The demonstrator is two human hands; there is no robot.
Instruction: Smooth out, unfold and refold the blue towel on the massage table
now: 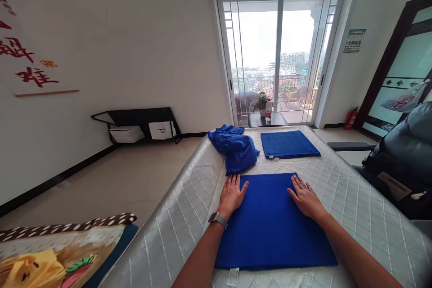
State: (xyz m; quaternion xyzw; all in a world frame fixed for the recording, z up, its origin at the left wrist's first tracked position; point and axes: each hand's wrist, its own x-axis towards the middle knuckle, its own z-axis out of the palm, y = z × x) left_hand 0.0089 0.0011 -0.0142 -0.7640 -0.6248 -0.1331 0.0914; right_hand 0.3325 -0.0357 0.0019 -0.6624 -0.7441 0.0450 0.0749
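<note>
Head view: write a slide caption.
Left hand and right hand touch a flat blue cloth on a quilted mattress, a crumpled blue cloth beyond.

Over my remote feed, I have both bare forearms reaching forward and inward, the left (199, 252) and right (357, 245) well apart. My left hand (232, 195) rests palm down, fingers straight and close together, thumb out toward the right. My right hand (306, 198) also rests palm down, fingers extended and slightly spread, thumb pointing left. Each hand sits roughly in line with its wrist.
</note>
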